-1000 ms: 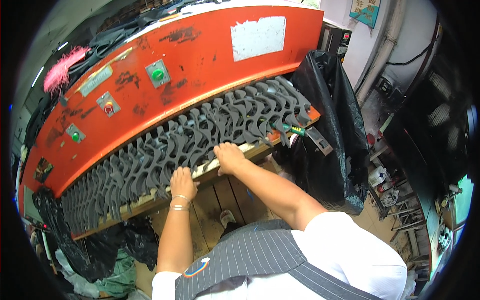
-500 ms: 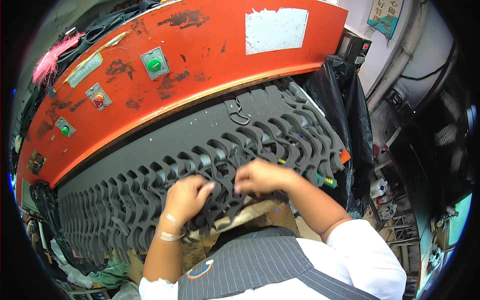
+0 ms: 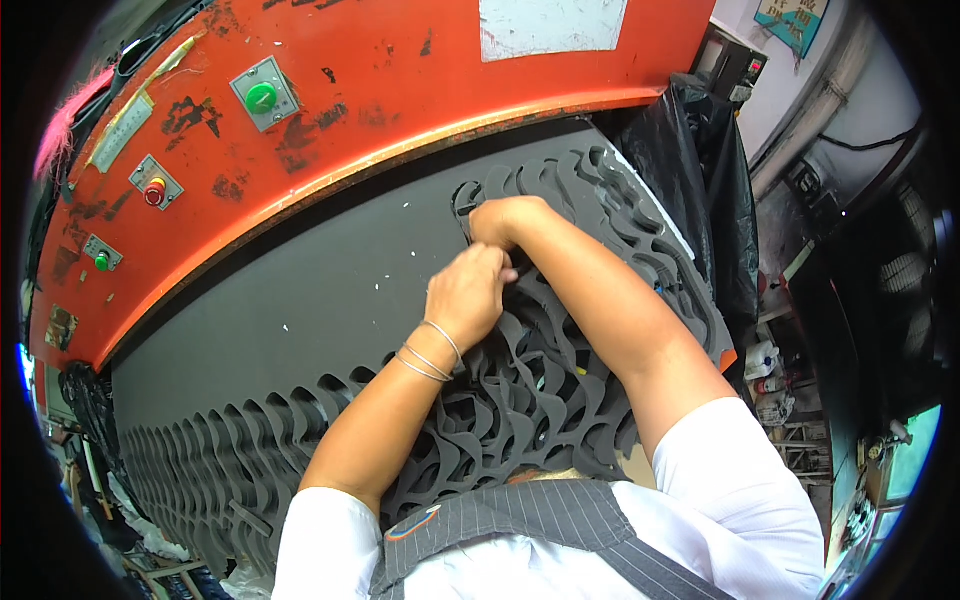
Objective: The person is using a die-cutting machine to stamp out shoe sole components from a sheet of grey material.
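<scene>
A large dark grey foam sheet (image 3: 250, 300) lies in front of me, its near side cut into a wavy web of curved strips (image 3: 190, 470). My left hand (image 3: 468, 290) is closed at the upper edge of this web, and loose strips bunch up beneath it. Just above it, nearly touching, my right hand (image 3: 508, 222) is bent down and closed. Its fingertips are hidden, so what they hold cannot be made out. Right beside its knuckles is a dark curled loop (image 3: 464, 198), its kind unclear.
Behind the sheet rises an orange machine panel (image 3: 380, 90) with a green knob (image 3: 261, 97), a red button (image 3: 154, 192) and a smaller green button (image 3: 102, 261). Black plastic sheeting (image 3: 690, 150) hangs at the right. A pink fluffy thing (image 3: 72, 125) hangs at the far left.
Both hands have moved away from me, from the near edge to the far part of the web. The web's middle is now bunched to the right, baring more flat grey surface. The view has shifted.
</scene>
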`<state>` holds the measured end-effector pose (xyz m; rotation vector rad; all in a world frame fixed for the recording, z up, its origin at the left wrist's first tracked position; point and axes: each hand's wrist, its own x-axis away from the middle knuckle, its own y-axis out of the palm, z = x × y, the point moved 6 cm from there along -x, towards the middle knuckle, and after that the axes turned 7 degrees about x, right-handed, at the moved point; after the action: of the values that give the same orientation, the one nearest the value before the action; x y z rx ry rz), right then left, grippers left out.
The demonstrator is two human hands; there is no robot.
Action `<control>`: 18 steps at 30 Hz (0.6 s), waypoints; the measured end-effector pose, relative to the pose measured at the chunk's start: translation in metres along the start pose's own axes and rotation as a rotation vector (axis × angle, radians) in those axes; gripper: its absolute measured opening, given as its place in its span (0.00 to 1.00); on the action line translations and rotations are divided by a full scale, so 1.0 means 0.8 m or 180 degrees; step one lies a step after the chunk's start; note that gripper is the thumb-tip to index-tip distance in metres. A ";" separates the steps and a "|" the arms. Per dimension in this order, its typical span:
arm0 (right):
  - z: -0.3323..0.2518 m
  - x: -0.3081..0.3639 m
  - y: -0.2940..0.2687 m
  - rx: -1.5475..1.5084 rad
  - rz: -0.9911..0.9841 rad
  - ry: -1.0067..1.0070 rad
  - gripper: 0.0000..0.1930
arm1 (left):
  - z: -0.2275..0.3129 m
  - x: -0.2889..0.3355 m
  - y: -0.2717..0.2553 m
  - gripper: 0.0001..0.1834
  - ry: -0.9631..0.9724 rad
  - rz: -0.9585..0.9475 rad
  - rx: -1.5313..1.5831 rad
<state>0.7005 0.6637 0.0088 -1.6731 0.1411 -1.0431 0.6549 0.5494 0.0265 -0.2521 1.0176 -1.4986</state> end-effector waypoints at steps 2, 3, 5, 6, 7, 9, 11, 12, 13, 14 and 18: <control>0.017 -0.008 0.008 -0.0560 0.0290 0.0110 0.18 | -0.007 0.001 -0.004 0.11 -0.0216 0.0270 0.0536; 0.009 -0.005 0.008 -0.0209 0.0712 -0.0590 0.16 | -0.012 0.003 0.002 0.11 -0.0433 0.0098 0.0505; 0.036 0.030 0.014 -0.1366 0.1472 -0.0844 0.13 | -0.013 0.005 -0.008 0.17 -0.0347 0.0504 -0.0169; 0.058 0.047 0.016 -0.2945 0.1724 -0.0816 0.11 | -0.014 0.002 0.006 0.25 -0.0278 -0.0162 -0.0661; 0.082 0.062 0.030 -0.4459 0.1788 -0.0271 0.11 | -0.012 -0.001 -0.002 0.25 -0.0107 0.0059 -0.0635; 0.097 0.091 0.011 -0.6055 0.2219 -0.0541 0.07 | -0.026 -0.010 0.004 0.26 -0.0185 -0.0612 -0.0749; 0.085 0.133 -0.035 -0.4123 0.2871 -0.0924 0.05 | -0.050 -0.022 -0.005 0.23 -0.0400 -0.1137 -0.0115; 0.071 0.137 -0.049 -0.3979 0.2770 -0.1083 0.06 | -0.069 -0.024 -0.018 0.23 -0.0817 -0.0911 0.0452; 0.048 0.132 -0.053 -0.4055 0.2537 -0.1278 0.05 | -0.086 -0.025 -0.034 0.23 -0.1048 -0.0482 0.1066; 0.026 0.119 -0.066 -0.2910 0.2555 -0.0967 0.07 | -0.099 -0.020 -0.049 0.24 -0.1047 -0.0081 0.0588; -0.053 0.050 -0.038 -0.1288 0.2113 -0.0461 0.14 | -0.131 0.017 -0.064 0.29 -0.1033 0.0668 0.0830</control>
<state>0.6837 0.6221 0.0564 -1.8563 0.7967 -0.4017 0.5453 0.5761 -0.0046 -0.1880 0.5652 -1.3297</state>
